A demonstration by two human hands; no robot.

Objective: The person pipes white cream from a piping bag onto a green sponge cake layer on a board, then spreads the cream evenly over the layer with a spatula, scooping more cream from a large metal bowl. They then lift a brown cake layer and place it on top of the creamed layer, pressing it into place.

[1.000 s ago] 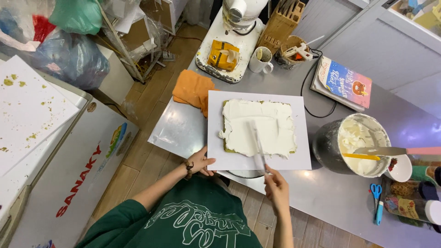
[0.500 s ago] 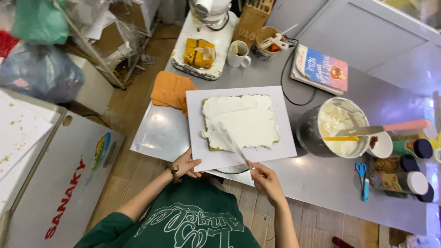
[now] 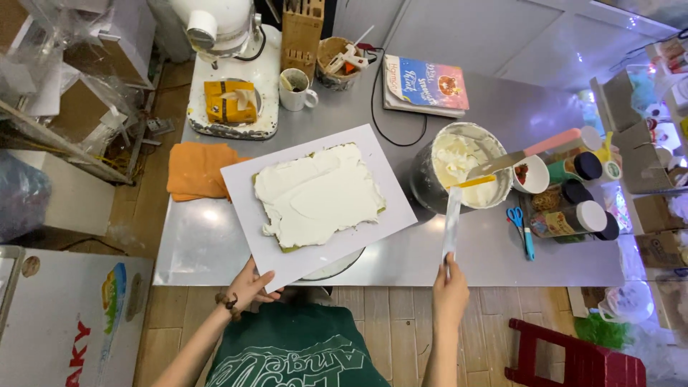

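**A:** Why's the left hand (image 3: 249,285) on the near corner of that white board (image 3: 244,188)? Looks like the fingers pinch the edge so the person can steady or swing it; the board sits tilted on a round turntable (image 3: 335,266), just peeking out underneath.

**B:** Agreed. And the right hand (image 3: 450,287) is closed around the handle of a long flat spatula (image 3: 451,221), blade pointing away over bare steel table (image 3: 215,236), just near the metal mixing bowl (image 3: 428,188). It's off the cake, probably kept close to the cream.

**A:** The cake (image 3: 317,194) itself is mid-board, one rectangular slab, white cream over the top, greenish sponge showing at the edges.

**B:** Counts: one board, one cake, one bowl with two tools resting in it. One pair of blue scissors (image 3: 520,228) right of the bowl. Further back: one orange cloth (image 3: 198,169) left, one white mug (image 3: 295,89), one book (image 3: 427,86), one stand mixer (image 3: 228,43), one knife block (image 3: 302,29).
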